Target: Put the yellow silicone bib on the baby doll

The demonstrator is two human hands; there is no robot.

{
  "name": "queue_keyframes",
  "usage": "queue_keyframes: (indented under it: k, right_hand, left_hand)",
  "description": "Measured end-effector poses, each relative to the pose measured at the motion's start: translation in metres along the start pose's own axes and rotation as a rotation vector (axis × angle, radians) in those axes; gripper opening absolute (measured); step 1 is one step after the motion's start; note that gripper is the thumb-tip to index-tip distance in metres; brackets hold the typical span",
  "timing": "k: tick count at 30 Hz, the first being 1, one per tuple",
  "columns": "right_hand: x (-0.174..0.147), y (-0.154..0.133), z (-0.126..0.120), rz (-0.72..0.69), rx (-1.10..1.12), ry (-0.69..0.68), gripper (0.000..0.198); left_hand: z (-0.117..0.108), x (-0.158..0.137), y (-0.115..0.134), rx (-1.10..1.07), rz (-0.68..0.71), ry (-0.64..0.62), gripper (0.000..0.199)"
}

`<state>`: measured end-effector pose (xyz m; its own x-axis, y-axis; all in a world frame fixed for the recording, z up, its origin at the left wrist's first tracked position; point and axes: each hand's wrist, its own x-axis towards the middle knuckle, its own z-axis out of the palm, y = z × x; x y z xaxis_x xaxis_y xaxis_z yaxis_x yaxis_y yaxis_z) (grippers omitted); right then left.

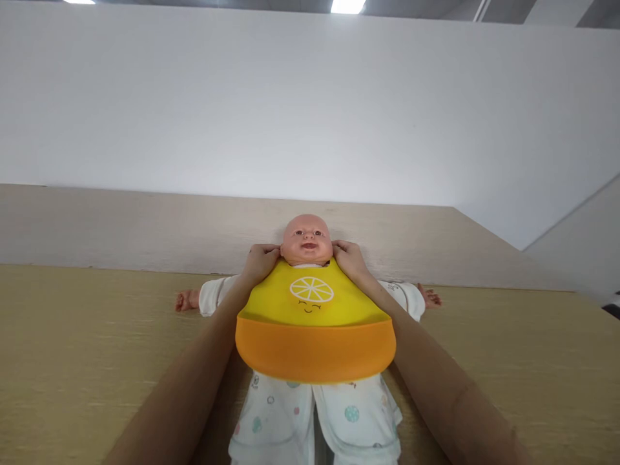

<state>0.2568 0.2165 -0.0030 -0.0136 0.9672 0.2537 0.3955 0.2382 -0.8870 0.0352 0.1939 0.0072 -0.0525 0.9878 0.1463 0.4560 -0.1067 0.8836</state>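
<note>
A baby doll lies on its back with its arms stretched out to both sides. Over its chest is a yellow silicone bib with a white citrus slice, a small smiling face and an orange catch pocket along the bottom. My left hand is closed at the bib's upper left corner, beside the doll's neck. On the other side, my right hand is closed at the upper right corner. The bib's neck straps are hidden behind my fingers and the doll's head.
The doll wears white patterned clothes. Beneath it is a wood-grain table, with a paler wooden strip behind the head. A white wall panel rises at the back. Something dark shows at the right edge.
</note>
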Motion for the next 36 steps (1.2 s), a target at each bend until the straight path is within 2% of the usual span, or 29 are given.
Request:
queue_keyframes:
  k: [13, 20, 36]
  right_hand:
    - [0.003, 0.004, -0.002, -0.018, -0.034, -0.042, 0.03]
    - [0.001, 0.003, -0.004, -0.002, 0.051, -0.058, 0.028]
    - [0.005, 0.015, -0.001, -0.06, 0.017, -0.074, 0.028]
  left_hand:
    - [0.001, 0.003, -0.007, 0.037, -0.006, 0.038, 0.03]
    - [0.001, 0.005, -0.011, 0.036, 0.029, 0.012, 0.033]
    - [0.003, 0.005, -0.012, 0.015, 0.059, 0.011, 0.038]
